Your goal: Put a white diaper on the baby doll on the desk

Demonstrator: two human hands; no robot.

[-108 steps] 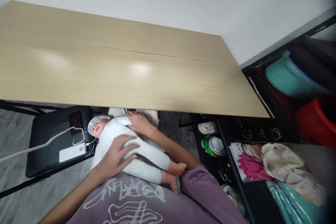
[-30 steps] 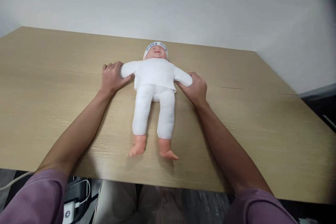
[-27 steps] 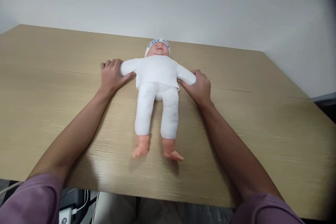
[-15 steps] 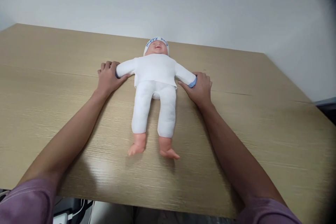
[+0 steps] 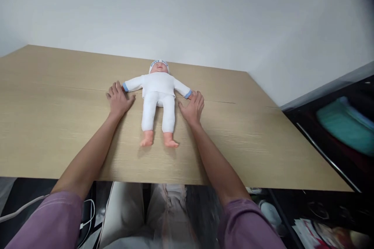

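The long pale wooden counter [image 5: 58, 124] bears everything. Between my two hands lies the white-suited baby doll with a white cap [image 5: 157, 97], on its back, feet toward me. My left hand [image 5: 118, 99] rests flat, fingers spread, beside its blue-cuffed sleeve; my right hand [image 5: 193, 107] lies likewise open, touching the opposite cuff.

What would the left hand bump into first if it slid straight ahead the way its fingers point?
Probably the doll's blue sleeve cuff, just beyond the left hand fingertips. If it slips past, only bare table, then the wall.
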